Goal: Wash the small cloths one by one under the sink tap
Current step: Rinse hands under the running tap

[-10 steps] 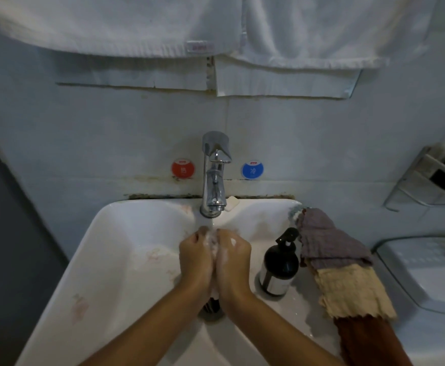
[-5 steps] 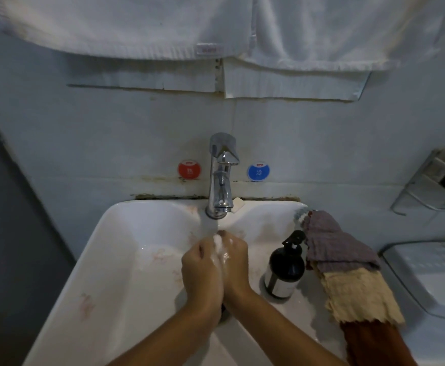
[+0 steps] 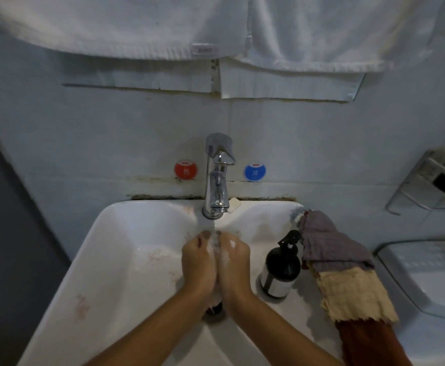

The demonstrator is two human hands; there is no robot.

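Right now both hands are pressed together under the tap (image 3: 217,178), the left hand (image 3: 199,262) and the right hand (image 3: 233,262) closed around a small soapy cloth (image 3: 216,245) that shows only as a wet, foamy bit between the knuckles; each grip is clamped on it, over the middle of the sink (image 3: 116,260). Water runs from the spout straight onto the fists. To do this step well, I would judge it best to keep the bundle right under the stream, rub one half of the fabric against the other, and open the folds now and then so suds rinse out instead of staying trapped. Three more cloths wait on the sink's right edge, just beside the dark soap bottle (image 3: 280,270): a purple cloth (image 3: 329,244) at the back, a yellow cloth (image 3: 353,294) overlapping it, and a rust cloth (image 3: 366,342) nearest. Compared with a second ago, the hands sit in much the same place below the spout, the fingers have curled tighter, and the waiting pile has not moved.
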